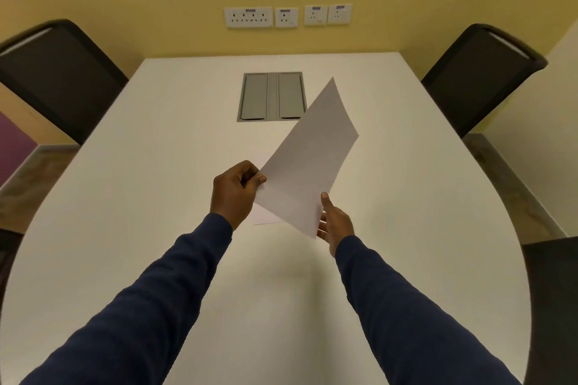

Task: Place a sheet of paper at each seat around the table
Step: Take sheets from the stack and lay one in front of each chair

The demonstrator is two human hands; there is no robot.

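A white sheet of paper (308,162) is held tilted above the middle of the white table (140,184). My left hand (236,194) pinches its near left corner between thumb and fingers. My right hand (336,223) touches the sheet's near right edge, thumb up along the edge and fingers spread beneath it. Below the raised sheet, more white paper (264,218) lies flat on the table, only its near left corner showing.
Dark chairs stand at the far left (59,78) and far right (478,75); another chair back (552,300) shows at the near right. A grey cable hatch (270,96) is set into the table's far middle. Wall sockets (287,16) sit on the yellow wall.
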